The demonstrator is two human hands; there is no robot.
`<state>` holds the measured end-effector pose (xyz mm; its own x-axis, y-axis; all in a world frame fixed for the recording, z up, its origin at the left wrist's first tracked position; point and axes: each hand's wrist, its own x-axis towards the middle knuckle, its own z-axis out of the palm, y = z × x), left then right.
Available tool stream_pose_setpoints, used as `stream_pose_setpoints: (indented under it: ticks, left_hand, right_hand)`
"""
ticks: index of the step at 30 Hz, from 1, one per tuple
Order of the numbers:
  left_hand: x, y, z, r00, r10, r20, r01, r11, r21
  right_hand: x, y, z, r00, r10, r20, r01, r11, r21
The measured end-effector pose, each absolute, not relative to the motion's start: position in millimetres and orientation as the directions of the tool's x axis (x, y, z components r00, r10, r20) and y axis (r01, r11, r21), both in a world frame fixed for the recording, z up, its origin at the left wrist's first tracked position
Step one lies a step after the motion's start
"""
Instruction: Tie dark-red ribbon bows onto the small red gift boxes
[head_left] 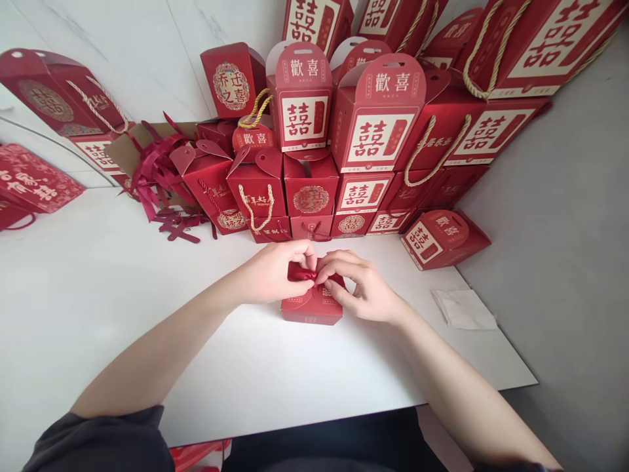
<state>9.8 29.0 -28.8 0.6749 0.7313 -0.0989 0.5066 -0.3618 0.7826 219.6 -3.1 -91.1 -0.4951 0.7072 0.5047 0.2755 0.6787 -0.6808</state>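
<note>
In front of me on the white table sits a small red gift box (312, 311) with pale printing on its folded top. A shiny red ribbon (301, 275) lies in loops over the top of the box. My left hand (275, 272) comes in from the left, thumb and forefinger pinching the ribbon. From the right, my right hand (361, 285) also has its fingertips closed together on the ribbon, close to the left ones. Part of the ribbon and of the box top is hidden behind my fingers.
Stacked red gift boxes (312, 190) line the back of the white table (230, 367). Cut ribbons spill from a cardboard box (120, 154) at back left. One box (445, 239) stands apart at right, near a white tissue (464, 309). A grey wall (565, 229) borders the right.
</note>
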Motion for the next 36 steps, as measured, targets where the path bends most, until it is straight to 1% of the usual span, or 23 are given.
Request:
stream_pose_setpoints:
  ticks: [2, 4, 7, 9, 10, 12, 14, 17, 19, 22, 27, 32, 34, 36]
  left_hand:
    - [12, 23, -27, 0.647, 0.76, -0.056, 0.556, -0.42, 0.717]
    - [13, 16, -28, 0.638, 0.769, 0.038, 0.604, -0.531, 0.594]
    - [16, 9, -36, 0.645, 0.741, 0.187, 0.646, -0.659, 0.386]
    - [18, 7, -43, 0.652, 0.708, 0.27, 0.648, -0.706, 0.285]
    - [18, 8, -47, 0.657, 0.688, 0.308, 0.64, -0.725, 0.254]
    - [19, 10, -53, 0.672, 0.645, 0.364, 0.599, -0.762, 0.244]
    - [18, 15, -56, 0.681, 0.615, 0.398, 0.54, -0.789, 0.293]
    - [17, 21, -57, 0.702, 0.584, 0.407, 0.463, -0.809, 0.362]
    - [16, 24, -58, 0.719, 0.553, 0.42, 0.425, -0.829, 0.364]
    - [15, 26, -58, 0.737, 0.498, 0.457, 0.379, -0.864, 0.331]
    - [14, 27, -59, 0.753, 0.439, 0.49, 0.355, -0.898, 0.26]
    - [15, 26, -59, 0.797, 0.35, 0.493, 0.343, -0.933, 0.108]
    - [16, 22, -55, 0.796, 0.38, 0.471, 0.396, -0.916, 0.071]
    - [16, 17, -46, 0.749, 0.498, 0.437, 0.523, -0.849, 0.071]
  right_hand:
    - [218, -3, -91, -0.486, 0.715, 0.502, 0.277, 0.671, -0.687]
    - [217, -4, -92, -0.487, 0.716, 0.5, 0.285, 0.671, -0.684]
    - [216, -5, -93, -0.485, 0.71, 0.51, 0.298, 0.682, -0.668]
    - [217, -6, -94, -0.476, 0.711, 0.517, 0.307, 0.686, -0.659]
    - [217, -6, -94, -0.472, 0.712, 0.519, 0.308, 0.685, -0.66]
    - [219, -7, -93, -0.459, 0.718, 0.523, 0.301, 0.679, -0.669]
    - [220, -8, -92, -0.429, 0.733, 0.527, 0.29, 0.665, -0.688]
    - [220, -7, -92, -0.373, 0.775, 0.51, 0.305, 0.621, -0.722]
    - [219, -5, -93, -0.338, 0.808, 0.483, 0.34, 0.584, -0.737]
    - [221, -2, -95, -0.325, 0.84, 0.434, 0.354, 0.534, -0.768]
    - [224, 0, -95, -0.389, 0.865, 0.317, 0.227, 0.423, -0.877]
    - [221, -1, -95, -0.344, 0.916, 0.207, 0.141, 0.269, -0.953]
    - [220, -1, -96, -0.325, 0.926, 0.19, 0.093, 0.232, -0.968]
    - [220, -1, -96, -0.321, 0.931, 0.173, 0.052, 0.199, -0.979]
